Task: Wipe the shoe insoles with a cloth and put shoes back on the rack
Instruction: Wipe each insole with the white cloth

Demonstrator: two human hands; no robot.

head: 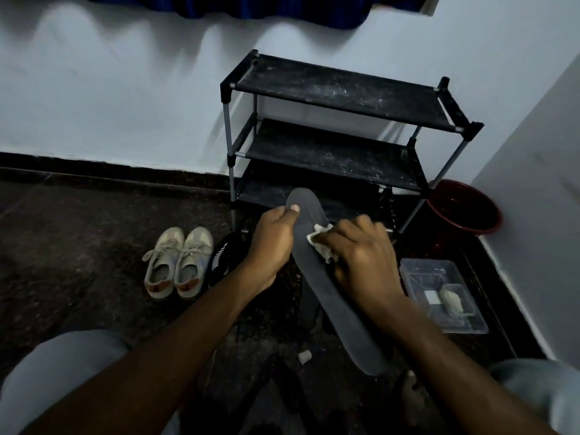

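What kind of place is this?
Probably a corner of a home, maybe an entryway: a black shoe rack stands against the wall, pale sneakers sit on the dark floor, and a red bucket sits beside it.

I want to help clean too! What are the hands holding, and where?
The left hand pinches the dark insole near its far end; the right hand holds a bunched white cloth against its surface.

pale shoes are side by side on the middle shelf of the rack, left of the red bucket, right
Not quite. The pale shoes stand side by side on the floor, to the left of the rack, not on its middle shelf. They are left of the red bucket, as you say. The head view shows this.
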